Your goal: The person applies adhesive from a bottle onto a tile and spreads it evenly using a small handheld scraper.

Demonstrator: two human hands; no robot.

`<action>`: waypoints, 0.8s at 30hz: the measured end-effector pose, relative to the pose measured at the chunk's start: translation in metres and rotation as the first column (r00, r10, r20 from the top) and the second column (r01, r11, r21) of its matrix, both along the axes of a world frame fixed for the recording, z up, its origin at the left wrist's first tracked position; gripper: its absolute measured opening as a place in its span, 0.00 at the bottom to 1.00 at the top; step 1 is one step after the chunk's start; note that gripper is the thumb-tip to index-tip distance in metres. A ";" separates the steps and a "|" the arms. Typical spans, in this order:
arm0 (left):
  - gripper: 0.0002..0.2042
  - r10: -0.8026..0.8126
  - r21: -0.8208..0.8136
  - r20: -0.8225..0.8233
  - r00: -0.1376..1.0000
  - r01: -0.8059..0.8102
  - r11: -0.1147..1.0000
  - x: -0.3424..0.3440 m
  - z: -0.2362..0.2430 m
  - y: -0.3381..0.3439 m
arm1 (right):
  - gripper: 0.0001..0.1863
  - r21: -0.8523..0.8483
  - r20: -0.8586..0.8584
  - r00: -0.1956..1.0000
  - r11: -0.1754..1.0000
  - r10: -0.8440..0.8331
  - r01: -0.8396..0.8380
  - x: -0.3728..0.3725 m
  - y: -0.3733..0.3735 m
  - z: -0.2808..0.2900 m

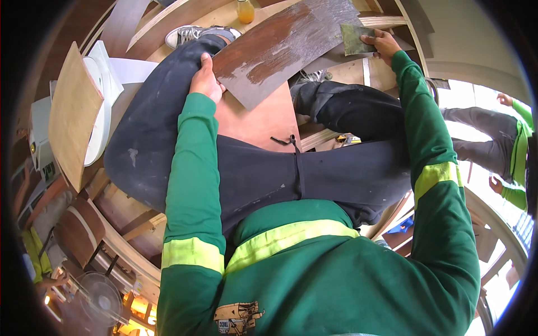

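Note:
A thin brown board [283,47] with worn grey patches rests across my raised knee, sloping up to the right. My left hand [205,81] grips its lower left edge, thumb on top. Over the board's upper right corner, my right hand [381,45] presses a greenish sheet of sandpaper [354,38] flat on the surface. I sit with legs in dark trousers [246,168] and arms in green sleeves with yellow bands.
A reddish plywood sheet [258,120] lies under the board. An orange bottle [245,10] stands at the top. A tan panel [72,112] and white round object [101,120] lean at left. Another person in green [515,145] crouches at right. A fan [100,297] sits lower left.

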State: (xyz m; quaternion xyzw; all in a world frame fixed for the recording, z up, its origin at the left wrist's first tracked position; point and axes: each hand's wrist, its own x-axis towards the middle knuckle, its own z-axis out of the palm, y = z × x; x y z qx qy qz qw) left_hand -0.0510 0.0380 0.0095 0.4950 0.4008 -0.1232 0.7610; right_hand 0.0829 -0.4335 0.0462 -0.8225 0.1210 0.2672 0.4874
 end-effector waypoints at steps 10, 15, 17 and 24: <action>0.27 0.010 -0.008 0.001 1.000 -0.010 1.000 0.003 -0.007 0.000 | 0.16 -0.081 0.057 0.992 0.991 0.110 -0.105 -0.007 0.025 -0.016; 0.29 -0.016 0.021 -0.002 1.000 0.017 1.000 0.004 -0.012 0.002 | 0.17 -0.032 0.058 0.986 0.988 0.155 -0.153 -0.022 0.044 -0.010; 0.32 -0.023 0.036 -0.011 1.000 0.024 0.999 0.003 -0.010 0.001 | 0.17 -0.030 0.060 0.986 0.988 0.155 -0.153 -0.031 0.051 -0.011; 0.35 -0.052 0.055 -0.022 0.998 0.053 0.997 0.005 -0.010 0.002 | 0.18 -0.083 -0.013 0.962 0.959 0.272 -0.272 -0.040 0.068 -0.013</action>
